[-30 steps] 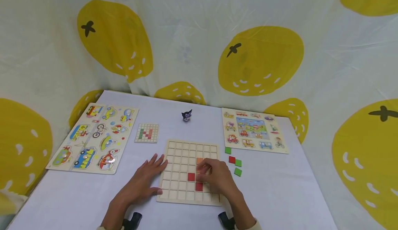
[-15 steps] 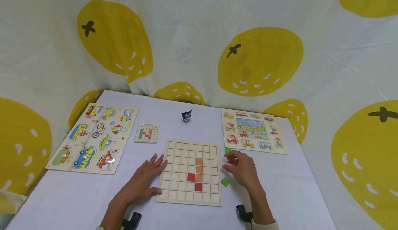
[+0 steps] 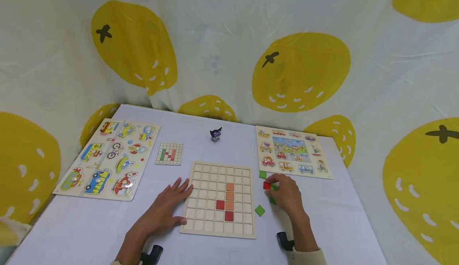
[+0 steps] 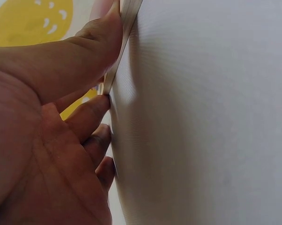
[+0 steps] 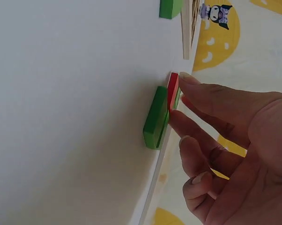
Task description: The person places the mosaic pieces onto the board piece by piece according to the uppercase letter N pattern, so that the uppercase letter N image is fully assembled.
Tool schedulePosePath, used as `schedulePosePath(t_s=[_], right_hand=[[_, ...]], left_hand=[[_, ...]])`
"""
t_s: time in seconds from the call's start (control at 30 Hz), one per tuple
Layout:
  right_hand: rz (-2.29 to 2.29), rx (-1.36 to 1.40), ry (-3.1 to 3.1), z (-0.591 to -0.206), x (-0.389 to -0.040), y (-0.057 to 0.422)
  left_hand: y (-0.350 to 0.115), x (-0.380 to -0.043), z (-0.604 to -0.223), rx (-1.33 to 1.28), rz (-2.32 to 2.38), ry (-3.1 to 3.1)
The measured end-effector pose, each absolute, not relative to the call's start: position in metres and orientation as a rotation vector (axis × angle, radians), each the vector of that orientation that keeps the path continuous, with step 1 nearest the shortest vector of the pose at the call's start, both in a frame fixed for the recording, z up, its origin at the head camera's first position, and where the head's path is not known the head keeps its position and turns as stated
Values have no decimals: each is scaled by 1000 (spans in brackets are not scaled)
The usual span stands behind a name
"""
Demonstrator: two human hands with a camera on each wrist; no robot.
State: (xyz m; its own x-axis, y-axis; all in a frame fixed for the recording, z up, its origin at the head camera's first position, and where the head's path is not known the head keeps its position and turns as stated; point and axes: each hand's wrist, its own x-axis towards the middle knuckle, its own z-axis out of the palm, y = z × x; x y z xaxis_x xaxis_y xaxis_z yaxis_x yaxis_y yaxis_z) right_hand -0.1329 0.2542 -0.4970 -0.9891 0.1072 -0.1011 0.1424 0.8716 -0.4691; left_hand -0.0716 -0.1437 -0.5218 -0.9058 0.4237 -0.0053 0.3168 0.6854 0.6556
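Observation:
In the head view a wooden grid board point(image 3: 206, 177) lies on the table, with three orange tiles point(image 3: 229, 196) in a column and two red tiles point(image 3: 220, 205) set in its squares. My left hand point(image 3: 163, 207) rests along the board's left edge, fingers spread; the left wrist view shows the thumb and fingertips against that edge point(image 4: 114, 70). To the right of the board, my right hand point(image 3: 287, 193) pinches a loose red tile point(image 5: 173, 89) between thumb and index finger. Green tiles point(image 5: 155, 119) lie right beside it, partly hidden by the hand.
Another green tile point(image 3: 259, 210) lies by the board's right edge. A small pattern card point(image 3: 178, 146) and a vehicle puzzle point(image 3: 143, 165) are on the left. A second puzzle point(image 3: 265, 167) sits at the back right, and a small dark figurine point(image 3: 215, 134) stands behind the board.
My right hand has left the board, moved right and taken hold of the loose red tile. Three orange tiles now show uncovered. My left hand has stayed put.

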Motion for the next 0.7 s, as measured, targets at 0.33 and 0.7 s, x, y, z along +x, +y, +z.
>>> schedulePosePath(t_s=[0.33, 0.7], right_hand=[[-708, 141, 2969, -500, -129, 239], [-680, 143, 2970, -495, -124, 234]], left_hand=[[-145, -74, -524, 618, 994, 2746], [-145, -74, -526, 626, 988, 2749]])
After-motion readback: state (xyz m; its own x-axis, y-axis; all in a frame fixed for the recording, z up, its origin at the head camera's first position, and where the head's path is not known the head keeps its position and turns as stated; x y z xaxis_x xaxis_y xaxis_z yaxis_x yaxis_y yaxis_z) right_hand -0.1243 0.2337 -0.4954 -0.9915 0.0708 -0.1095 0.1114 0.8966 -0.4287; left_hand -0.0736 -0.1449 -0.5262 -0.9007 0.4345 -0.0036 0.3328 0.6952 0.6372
